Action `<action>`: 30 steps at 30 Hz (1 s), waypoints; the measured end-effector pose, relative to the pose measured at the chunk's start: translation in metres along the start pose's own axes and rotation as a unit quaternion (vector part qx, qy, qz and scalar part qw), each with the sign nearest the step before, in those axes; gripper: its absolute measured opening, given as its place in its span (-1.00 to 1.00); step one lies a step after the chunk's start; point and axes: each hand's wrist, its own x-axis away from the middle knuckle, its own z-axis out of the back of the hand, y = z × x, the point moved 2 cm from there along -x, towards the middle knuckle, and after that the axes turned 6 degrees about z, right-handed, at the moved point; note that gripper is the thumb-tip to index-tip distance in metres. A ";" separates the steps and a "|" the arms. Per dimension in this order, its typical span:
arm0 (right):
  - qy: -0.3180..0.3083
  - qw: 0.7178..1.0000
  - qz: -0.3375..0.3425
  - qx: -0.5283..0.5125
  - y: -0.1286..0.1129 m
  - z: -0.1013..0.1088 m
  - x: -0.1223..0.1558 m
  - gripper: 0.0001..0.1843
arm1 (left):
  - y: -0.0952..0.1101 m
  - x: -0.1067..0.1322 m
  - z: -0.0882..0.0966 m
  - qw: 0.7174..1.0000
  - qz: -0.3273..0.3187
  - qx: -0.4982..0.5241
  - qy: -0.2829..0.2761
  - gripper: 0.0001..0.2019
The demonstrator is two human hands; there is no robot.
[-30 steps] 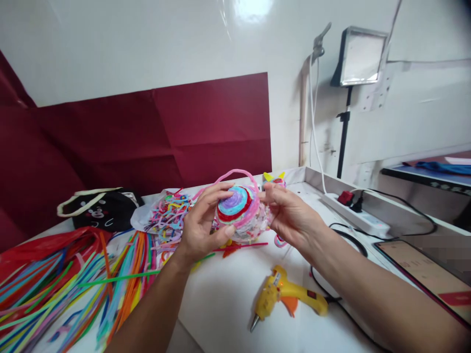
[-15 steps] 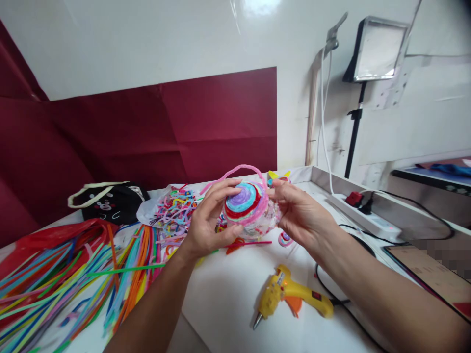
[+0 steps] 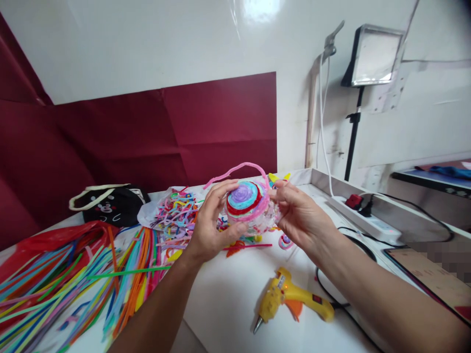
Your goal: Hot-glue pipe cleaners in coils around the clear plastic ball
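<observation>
A small round craft piece (image 3: 246, 198) with a spiral top of purple, blue, red and pink pipe cleaner is held above the white table (image 3: 228, 299). My left hand (image 3: 210, 223) is closed around its left side, thumb under it. My right hand (image 3: 301, 215) pinches its right side, where a loose pink pipe cleaner (image 3: 239, 169) arches over the top. A yellow glue gun (image 3: 285, 296) lies on the table below my right wrist.
Long coloured pipe cleaners (image 3: 66, 289) spread over the left of the table, cut scraps (image 3: 174, 213) lie behind my left hand, and a black bag (image 3: 110, 203) sits further back. A white power strip (image 3: 368, 220), a black cable and a tablet (image 3: 437, 279) are at the right.
Both hands keep hold of the craft piece and have tilted it slightly; the pink loop over its top has shifted a little. The view has drifted to the left.
</observation>
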 end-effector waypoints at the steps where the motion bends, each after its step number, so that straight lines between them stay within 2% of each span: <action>1: 0.001 1.000 0.011 -0.001 0.000 0.000 0.000 -0.48 | 0.002 0.000 -0.002 1.000 0.024 0.004 0.010 -0.42; 5: -0.013 0.999 0.044 0.000 0.007 0.001 0.000 -0.46 | 0.012 0.003 -0.010 0.995 0.088 -0.020 0.033 -0.46; 11: -0.034 0.997 0.073 0.016 0.020 0.000 0.003 -0.43 | 0.020 0.007 -0.013 0.985 0.113 -0.111 0.075 -0.48; 16: -0.044 0.996 0.071 0.031 0.025 -0.003 0.008 -0.39 | 0.023 0.006 -0.013 0.970 0.138 -0.173 0.102 -0.46; 25: -0.051 0.996 0.051 0.044 0.032 -0.004 0.009 -0.35 | 0.019 0.004 -0.007 0.971 0.117 -0.167 0.121 -0.42; 30: -0.068 0.996 0.030 0.040 0.032 -0.006 0.011 -0.33 | 0.020 0.003 -0.003 0.973 0.096 -0.182 0.106 -0.43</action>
